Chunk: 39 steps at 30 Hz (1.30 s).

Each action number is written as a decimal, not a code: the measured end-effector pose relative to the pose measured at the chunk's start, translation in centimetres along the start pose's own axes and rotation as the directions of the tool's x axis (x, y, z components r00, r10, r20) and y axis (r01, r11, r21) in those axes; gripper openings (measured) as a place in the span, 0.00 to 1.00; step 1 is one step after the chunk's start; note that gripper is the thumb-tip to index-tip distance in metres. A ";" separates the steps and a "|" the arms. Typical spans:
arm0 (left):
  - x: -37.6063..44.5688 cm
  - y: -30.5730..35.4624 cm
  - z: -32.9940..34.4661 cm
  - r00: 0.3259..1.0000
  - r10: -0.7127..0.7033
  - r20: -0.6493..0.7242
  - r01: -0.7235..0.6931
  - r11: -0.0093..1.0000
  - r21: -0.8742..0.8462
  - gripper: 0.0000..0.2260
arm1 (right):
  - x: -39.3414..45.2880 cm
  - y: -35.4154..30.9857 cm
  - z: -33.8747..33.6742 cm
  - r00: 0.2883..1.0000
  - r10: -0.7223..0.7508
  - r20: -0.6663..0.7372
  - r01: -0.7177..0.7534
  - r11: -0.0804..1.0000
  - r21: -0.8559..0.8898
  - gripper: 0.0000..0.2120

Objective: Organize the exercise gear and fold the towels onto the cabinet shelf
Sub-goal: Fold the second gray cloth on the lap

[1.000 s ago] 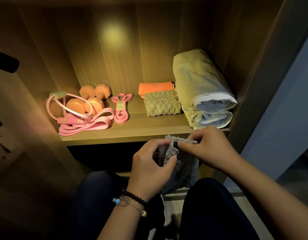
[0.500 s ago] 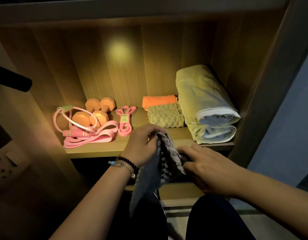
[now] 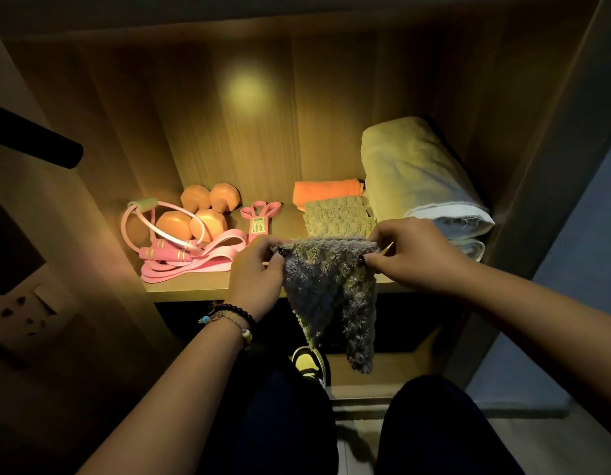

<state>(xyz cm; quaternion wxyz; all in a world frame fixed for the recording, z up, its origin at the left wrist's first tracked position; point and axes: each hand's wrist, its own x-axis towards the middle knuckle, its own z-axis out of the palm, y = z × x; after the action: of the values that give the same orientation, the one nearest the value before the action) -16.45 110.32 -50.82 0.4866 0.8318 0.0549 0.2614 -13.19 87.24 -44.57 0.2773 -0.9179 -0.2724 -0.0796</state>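
A small grey fluffy towel (image 3: 331, 286) hangs stretched between my hands in front of the cabinet shelf (image 3: 201, 286). My left hand (image 3: 256, 272) pinches its upper left corner and my right hand (image 3: 413, 255) pinches its upper right corner. On the shelf behind lie a folded olive towel (image 3: 335, 217), a folded orange towel (image 3: 326, 192) and a big rolled yellow-green towel (image 3: 417, 173). To the left sit orange dumbbells (image 3: 197, 214), a pink skipping rope (image 3: 160, 234), pink resistance bands (image 3: 201, 262) and a smaller pink band (image 3: 259, 217).
The cabinet's side walls close in the shelf at left and right. A dark bar (image 3: 33, 138) juts in from the left. A wall socket (image 3: 22, 310) is low on the left. My knees and a yellow-black shoe (image 3: 310, 365) are below the shelf.
The hands have risen to shelf height and pulled apart. The grey towel, bunched between them before, now hangs spread out by its top edge.
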 end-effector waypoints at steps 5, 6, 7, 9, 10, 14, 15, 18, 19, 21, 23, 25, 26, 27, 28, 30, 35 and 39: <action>0.9 -0.7 0.3 0.997 -0.056 -0.061 0.062 0.993 0.103 0.08 | 1.8 -0.2 1.9 0.998 0.054 -0.035 -0.054 0.999 0.002 0.07; 1.1 -0.7 0.2 0.996 -0.049 -0.079 0.058 0.990 0.127 0.08 | 2.2 -0.2 2.6 0.996 0.075 -0.056 -0.072 0.996 0.048 0.06; 1.4 -0.6 0.1 0.994 -0.035 -0.101 0.048 0.990 0.133 0.09 | 2.5 -0.4 3.1 0.992 0.100 -0.080 -0.091 0.990 0.111 0.07; 1.8 -0.2 -0.6 0.989 -0.025 -0.143 0.038 0.995 0.092 0.09 | 3.0 -0.9 4.0 0.977 0.134 -0.166 -0.093 0.969 0.231 0.09; 1.8 0.2 -1.0 0.987 -0.034 -0.160 0.041 0.998 0.042 0.09 | 3.1 -1.3 4.3 0.966 0.129 -0.222 -0.068 0.963 0.262 0.09; 0.8 1.3 -3.0 0.975 -0.099 -0.198 0.071 0.987 -0.145 0.14 | 2.0 -2.8 4.7 0.945 -0.011 -0.327 0.106 0.955 0.277 0.06; 0.2 1.4 -3.5 0.975 -0.100 -0.198 0.068 0.985 -0.161 0.15 | 1.4 -2.8 4.8 0.942 -0.042 -0.333 0.139 0.952 0.272 0.06; -3.1 1.1 -4.1 0.975 -0.131 -0.180 0.091 0.973 -0.213 0.14 | -0.9 -1.7 5.2 0.957 -0.036 -0.288 0.137 0.931 0.338 0.05; -4.6 0.8 -4.1 0.975 -0.146 -0.166 0.105 0.967 -0.231 0.14 | -2.0 -1.1 5.4 0.966 -0.016 -0.258 0.113 0.923 0.368 0.06; -7.6 0.2 -3.7 0.977 -0.167 -0.132 0.137 0.968 -0.212 0.14 | -4.3 -0.1 6.4 0.980 0.016 -0.196 0.065 0.916 0.396 0.06; -10.3 -0.5 -3.4 0.976 -0.184 -0.115 0.161 0.970 -0.184 0.14 | -6.6 0.7 7.7 0.988 0.024 -0.151 0.038 0.917 0.398 0.05; -12.6 -0.7 -3.4 0.977 -0.189 -0.102 0.167 0.966 -0.198 0.13 | -8.6 1.1 8.6 0.986 -0.005 -0.166 0.074 0.909 0.410 0.06; -13.6 -0.7 -3.5 0.977 -0.190 -0.096 0.168 0.965 -0.200 0.13 | -9.5 1.2 8.8 0.981 -0.020 -0.191 0.101 0.900 0.424 0.07; -14.4 -0.8 -3.6 0.977 -0.189 -0.096 0.168 0.966 -0.197 0.12 | -10.3 1.1 9.0 0.976 -0.031 -0.217 0.126 0.890 0.438 0.08; -15.1 -0.8 -3.7 0.977 -0.192 -0.096 0.170 0.965 -0.199 0.11 | -11.0 1.0 9.1 0.971 -0.038 -0.237 0.145 0.880 0.452 0.08; -16.5 -0.9 -4.0 0.969 -0.223 -0.104 0.196 0.954 -0.226 0.12 | -12.3 0.9 9.4 0.967 -0.059 -0.246 0.173 0.864 0.473 0.07; -19.0 -1.1 -4.3 0.935 -0.336 -0.109 0.292 0.909 -0.297 0.11 | -14.5 0.7 10.0 0.975 -0.131 -0.181 0.205 0.845 0.494 0.04; -19.4 -1.4 -4.5 0.923 -0.362 -0.131 0.321 0.912 -0.257 0.08 | -15.0 0.0 10.0 0.982 -0.092 -0.165 0.166 0.839 0.518 0.09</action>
<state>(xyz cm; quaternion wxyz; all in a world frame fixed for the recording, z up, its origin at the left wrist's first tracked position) -35.11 107.86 -57.61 0.6112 0.7208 0.2119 0.2489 -25.88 85.90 -57.32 0.5310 -0.7780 -0.3258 -0.0810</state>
